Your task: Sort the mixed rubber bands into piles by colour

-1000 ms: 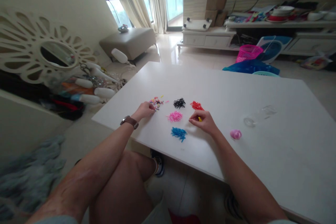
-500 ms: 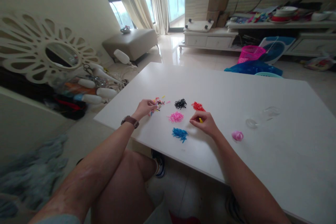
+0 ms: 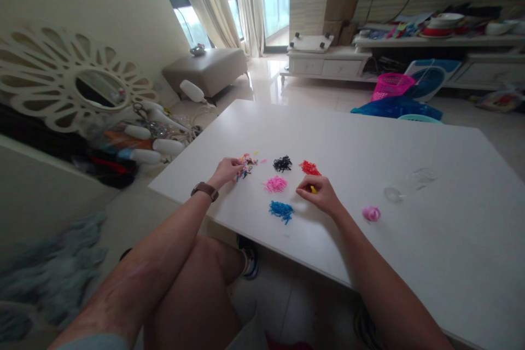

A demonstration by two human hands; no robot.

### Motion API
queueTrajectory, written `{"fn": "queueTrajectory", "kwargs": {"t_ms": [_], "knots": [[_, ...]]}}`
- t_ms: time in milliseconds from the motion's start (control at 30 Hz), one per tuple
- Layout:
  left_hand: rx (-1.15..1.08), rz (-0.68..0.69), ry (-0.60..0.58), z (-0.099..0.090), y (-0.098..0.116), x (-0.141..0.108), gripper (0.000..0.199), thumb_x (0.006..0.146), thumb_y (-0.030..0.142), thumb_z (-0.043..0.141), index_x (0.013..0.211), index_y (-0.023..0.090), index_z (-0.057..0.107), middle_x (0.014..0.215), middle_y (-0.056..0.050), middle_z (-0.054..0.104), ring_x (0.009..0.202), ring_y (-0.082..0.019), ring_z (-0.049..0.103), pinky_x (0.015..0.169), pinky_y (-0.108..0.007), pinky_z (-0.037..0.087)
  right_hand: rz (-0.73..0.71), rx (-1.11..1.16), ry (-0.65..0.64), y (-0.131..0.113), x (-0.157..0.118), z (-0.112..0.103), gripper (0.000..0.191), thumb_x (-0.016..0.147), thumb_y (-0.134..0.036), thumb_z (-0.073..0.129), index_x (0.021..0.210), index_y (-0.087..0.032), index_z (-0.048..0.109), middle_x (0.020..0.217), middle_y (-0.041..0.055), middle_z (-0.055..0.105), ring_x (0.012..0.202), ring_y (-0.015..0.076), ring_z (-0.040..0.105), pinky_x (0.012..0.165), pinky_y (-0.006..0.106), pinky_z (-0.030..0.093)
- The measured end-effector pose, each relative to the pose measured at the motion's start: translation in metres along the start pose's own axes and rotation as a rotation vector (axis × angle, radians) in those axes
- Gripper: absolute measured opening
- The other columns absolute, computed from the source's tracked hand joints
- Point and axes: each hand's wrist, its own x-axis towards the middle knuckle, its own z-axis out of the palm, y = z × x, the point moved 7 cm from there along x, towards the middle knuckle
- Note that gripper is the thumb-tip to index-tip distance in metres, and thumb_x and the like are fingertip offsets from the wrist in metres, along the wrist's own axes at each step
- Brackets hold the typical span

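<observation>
Left hand: your fingers reach the mixed pile; grip unclear.
Right hand: your fingers close around a yellow piece.
Heaps: black heap, pink heap between both hands' fingers; red heap just beyond your right ones; blue heap nearer you.
Mixed pile: seemingly left to sort; four colours look gathered.

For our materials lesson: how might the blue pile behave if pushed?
The blue pile would probably scatter, being many small separate pieces. Looking thin, the pieces are likely light and floppy. Where they overlap, some may snag together.
</observation>
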Motion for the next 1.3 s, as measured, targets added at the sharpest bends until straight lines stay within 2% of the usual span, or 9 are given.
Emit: {"fn": "queueTrajectory", "kwargs": {"t_ms": [167, 367, 533, 667, 800, 933, 1067, 1200, 1300], "knots": [[0.068, -0.003, -0.015, 0.002, 0.001, -0.002, 0.018, 0.07, 0.031, 0.076, 0.079, 0.014, 0.078, 0.07, -0.005, 0.072, 0.06, -0.015, 0.059, 0.054, -0.024, 0.041, 0.004, 0.007, 0.002, 0.0, 0.0, 0.001, 0.016, 0.082, -0.03, 0.072, 0.071, -0.019, 0.07, 0.064, 0.0005, 0.06, 0.059, 0.0124, 0.048, 0.056, 0.028, 0.036], [0.118, 0.043, 0.013, 0.013, 0.001, 0.001, 0.012, 0.061, 0.026, 0.083, 0.066, 0.018, 0.075, 0.063, -0.003, 0.069, 0.06, -0.017, 0.059, 0.058, -0.026, 0.042, 0.027, 0.008, -0.016, 0.002, -0.001, 0.003, 0.017, 0.083, -0.03, 0.072, 0.071, -0.019, 0.07, 0.064, 0.0006, 0.058, 0.059, 0.0125, 0.047, 0.056, 0.028, 0.037], [0.144, 0.037, -0.003, 0.019, 0.003, 0.002, 0.007, 0.062, 0.02, 0.078, 0.059, 0.02, 0.071, 0.056, -0.001, 0.064, 0.06, -0.017, 0.057, 0.061, -0.026, 0.042, 0.026, 0.007, -0.011, 0.001, 0.0, 0.003, 0.02, 0.083, -0.034, 0.072, 0.07, -0.019, 0.07, 0.064, 0.0011, 0.059, 0.058, 0.0125, 0.046, 0.055, 0.028, 0.037], [0.211, 0.013, 0.001, 0.014, 0.008, 0.001, 0.003, 0.068, 0.018, 0.07, 0.067, 0.018, 0.073, 0.057, -0.001, 0.063, 0.06, -0.016, 0.057, 0.06, -0.026, 0.041, 0.015, -0.004, -0.005, -0.002, 0.0, 0.002, 0.019, 0.082, -0.032, 0.072, 0.069, -0.018, 0.069, 0.062, 0.0009, 0.059, 0.057, 0.0122, 0.046, 0.055, 0.028, 0.036], [0.1, 0.05, 0.03, 0.007, 0.012, 0.001, 0.012, 0.071, 0.023, 0.069, 0.077, 0.015, 0.076, 0.068, -0.003, 0.068, 0.061, -0.015, 0.058, 0.059, -0.025, 0.043, 0.012, -0.005, -0.012, -0.003, 0.0, 0.003, 0.017, 0.082, -0.03, 0.071, 0.07, -0.018, 0.07, 0.063, 0.001, 0.06, 0.058, 0.0122, 0.048, 0.055, 0.028, 0.037], [-0.132, 0.061, 0.077, 0.003, 0.009, 0.005, 0.017, 0.072, 0.03, 0.071, 0.08, 0.014, 0.073, 0.076, -0.006, 0.073, 0.069, -0.016, 0.064, 0.065, -0.025, 0.048, 0.007, -0.004, -0.015, -0.003, 0.0, 0.004, 0.017, 0.082, -0.03, 0.071, 0.07, -0.018, 0.07, 0.065, 0.0012, 0.061, 0.059, 0.0124, 0.049, 0.056, 0.028, 0.038], [-0.304, 0.09, 0.035, 0.008, 0.009, 0.005, 0.024, 0.07, 0.035, 0.076, 0.079, 0.014, 0.068, 0.078, -0.007, 0.075, 0.072, -0.016, 0.067, 0.069, -0.026, 0.05, 0.004, -0.01, -0.021, -0.002, 0.0, 0.004, 0.016, 0.082, -0.029, 0.071, 0.07, -0.019, 0.07, 0.064, 0.001, 0.061, 0.059, 0.0127, 0.05, 0.056, 0.028, 0.039], [-0.37, 0.061, -0.006, 0.012, 0.008, 0.003, 0.037, 0.067, 0.039, 0.083, 0.088, 0.015, 0.063, 0.079, -0.008, 0.076, 0.071, -0.017, 0.07, 0.067, -0.027, 0.052, 0.006, -0.012, -0.024, -0.001, 0.0, 0.005, 0.016, 0.083, -0.029, 0.071, 0.071, -0.019, 0.07, 0.065, 0.001, 0.061, 0.06, 0.013, 0.051, 0.057, 0.028, 0.039], [-0.399, 0.032, -0.018, 0.014, 0.009, 0.002, 0.039, 0.068, 0.04, 0.085, 0.089, 0.015, 0.064, 0.085, -0.01, 0.077, 0.078, -0.019, 0.073, 0.071, -0.029, 0.055, -0.004, -0.015, -0.023, -0.001, 0.0, 0.005, 0.018, 0.084, -0.032, 0.071, 0.071, -0.019, 0.07, 0.065, 0.0013, 0.061, 0.059, 0.0132, 0.051, 0.057, 0.028, 0.04]]}}
